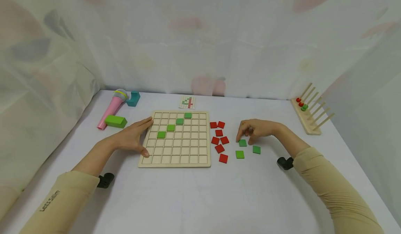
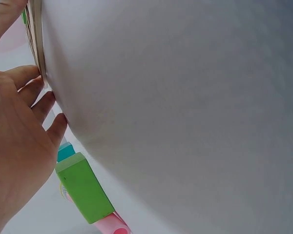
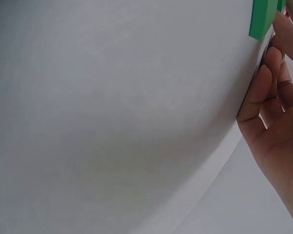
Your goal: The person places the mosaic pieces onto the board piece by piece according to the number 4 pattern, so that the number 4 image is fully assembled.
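Observation:
My left hand (image 1: 133, 136) rests with spread fingers along the left edge of a wooden grid board (image 1: 175, 165), its thumb near the front left corner. The board's edge (image 2: 37, 39) also shows in the left wrist view. Several green square tiles (image 1: 170, 127) lie in a diagonal line on the grid. Right of the board, my right hand (image 1: 257, 129) reaches down over a loose green tile (image 1: 242, 143). Index finger and thumb stand on either side of it, with a small gap at the thumb. Two more green tiles (image 1: 256, 149) (image 1: 240, 154) lie close by.
Several red tiles (image 1: 219, 148) lie beside the board's right edge. Behind the board is a small pattern card (image 1: 187, 102). A pink toy microphone (image 1: 110, 112), a green block (image 1: 116, 121) and a teal block (image 1: 133, 99) sit at left. A pegged wooden stand (image 1: 308, 121) is at right.

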A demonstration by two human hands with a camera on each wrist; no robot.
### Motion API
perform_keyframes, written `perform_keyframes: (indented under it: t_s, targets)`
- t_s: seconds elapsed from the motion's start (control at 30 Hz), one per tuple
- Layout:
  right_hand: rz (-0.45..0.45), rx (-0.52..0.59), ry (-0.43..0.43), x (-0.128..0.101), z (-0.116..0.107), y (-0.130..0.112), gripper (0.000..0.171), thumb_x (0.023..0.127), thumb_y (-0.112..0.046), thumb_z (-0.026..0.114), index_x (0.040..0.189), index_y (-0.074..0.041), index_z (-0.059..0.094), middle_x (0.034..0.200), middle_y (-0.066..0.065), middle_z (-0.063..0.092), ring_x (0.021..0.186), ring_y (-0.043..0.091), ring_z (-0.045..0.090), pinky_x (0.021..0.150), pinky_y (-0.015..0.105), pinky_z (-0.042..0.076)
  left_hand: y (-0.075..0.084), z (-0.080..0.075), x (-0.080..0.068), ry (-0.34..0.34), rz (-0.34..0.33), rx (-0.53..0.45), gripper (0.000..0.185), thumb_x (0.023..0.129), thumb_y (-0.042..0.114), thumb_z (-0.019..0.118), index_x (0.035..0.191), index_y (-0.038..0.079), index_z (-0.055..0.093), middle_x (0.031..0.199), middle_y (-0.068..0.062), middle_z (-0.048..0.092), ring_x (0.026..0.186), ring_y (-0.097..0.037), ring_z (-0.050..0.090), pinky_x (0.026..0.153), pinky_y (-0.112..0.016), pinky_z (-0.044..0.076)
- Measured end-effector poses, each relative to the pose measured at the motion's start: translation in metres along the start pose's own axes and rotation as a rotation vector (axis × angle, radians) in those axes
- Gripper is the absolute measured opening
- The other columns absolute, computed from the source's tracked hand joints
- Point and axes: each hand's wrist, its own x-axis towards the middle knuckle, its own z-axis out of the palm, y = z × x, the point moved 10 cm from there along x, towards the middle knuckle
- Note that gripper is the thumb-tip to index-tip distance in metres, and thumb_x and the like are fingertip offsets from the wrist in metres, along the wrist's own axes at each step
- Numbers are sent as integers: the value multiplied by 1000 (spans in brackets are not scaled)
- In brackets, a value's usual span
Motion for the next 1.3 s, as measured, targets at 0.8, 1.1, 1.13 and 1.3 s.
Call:
perform_keyframes:
  t_s: [0.8, 1.1, 1.13, 1.3]
  targets:
    - [44, -80, 126, 3, -11, -1, 22, 76, -6, 80, 90, -12, 65, 86, 5, 60, 78, 17, 54, 72, 27, 47, 2, -1, -1, 8, 0, -10, 135, 57, 57, 88, 156, -3, 19, 166, -22, 13, 150, -49, 16, 118, -67, 22]
    - [4, -87, 247, 2, -25, -7, 10, 86, -13, 75, 83, -11, 65, 83, 1, 67, 77, 15, 56, 73, 25, 47, 2, -1, -2, 5, -1, -12, 135, 56, 57, 89, 156, -2, 19, 166, -21, 12, 151, -48, 16, 118, -67, 21]
    - [9, -75, 259, 3, -27, -7, 9, 86, -14, 74, 84, -12, 66, 82, 1, 68, 77, 15, 57, 73, 25, 48, 3, -2, -2, 8, 4, -10, 135, 56, 56, 89, 156, -2, 19, 166, -21, 13, 151, -48, 16, 118, -67, 21]
    - [9, -17, 319, 8, -36, -13, 11, 88, -16, 72, 97, -10, 70, 86, 4, 68, 80, 15, 59, 73, 25, 49, 6, -3, -2, 20, 28, -3, 134, 57, 54, 90, 155, -5, 20, 165, -24, 15, 150, -49, 18, 117, -67, 22]
